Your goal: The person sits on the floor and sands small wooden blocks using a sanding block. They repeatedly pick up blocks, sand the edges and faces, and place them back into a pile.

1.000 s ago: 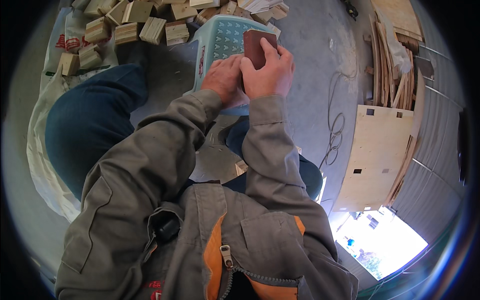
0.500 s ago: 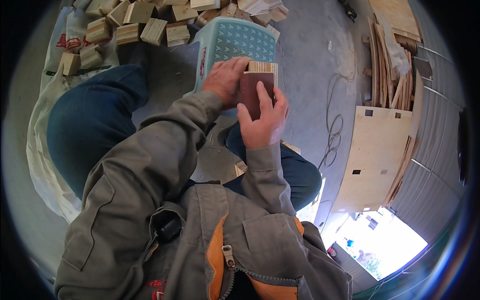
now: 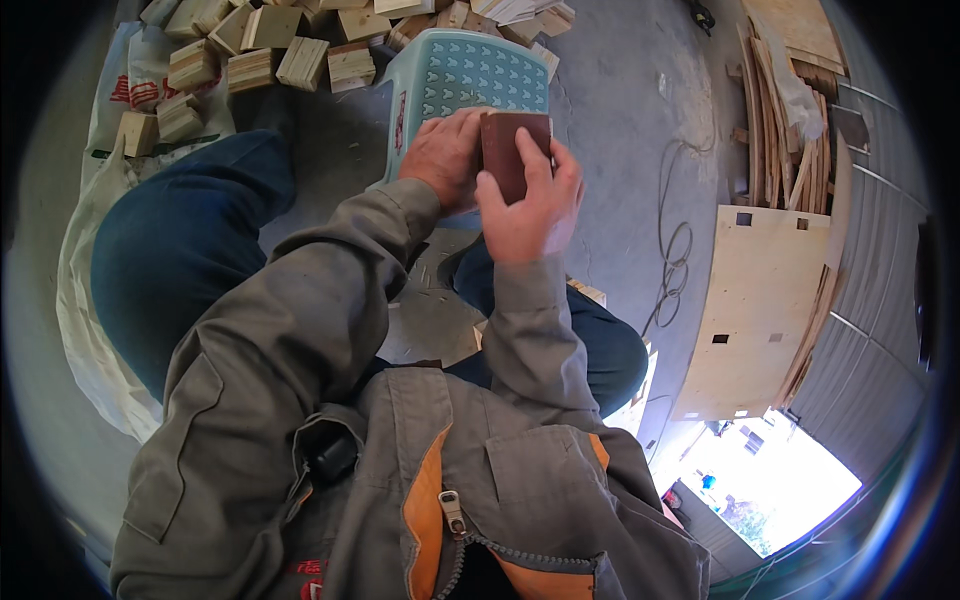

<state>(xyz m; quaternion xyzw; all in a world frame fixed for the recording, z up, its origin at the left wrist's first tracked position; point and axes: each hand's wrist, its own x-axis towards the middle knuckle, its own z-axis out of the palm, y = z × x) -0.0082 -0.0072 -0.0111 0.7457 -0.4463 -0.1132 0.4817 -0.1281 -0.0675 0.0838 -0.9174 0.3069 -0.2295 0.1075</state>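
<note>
My right hand grips a reddish-brown rectangular block, which looks like a sanding block, with fingers along its face and right edge. Beside it my left hand is closed on a plywood block. That block is now almost wholly hidden behind the brown one, with only a thin pale sliver at the right edge. Both hands are above the near end of a light blue plastic stool with a raised pattern on its top.
Cut plywood blocks lie heaped beyond the stool, some on a white woven sack at the left. Right of my knee a cable coils on the floor. Plywood sheets and wood strips lean at the far right.
The brown block has slid up and away from me over the plywood block, covering its top end. My right hand moved with it; the left hand stays nearly in place.
</note>
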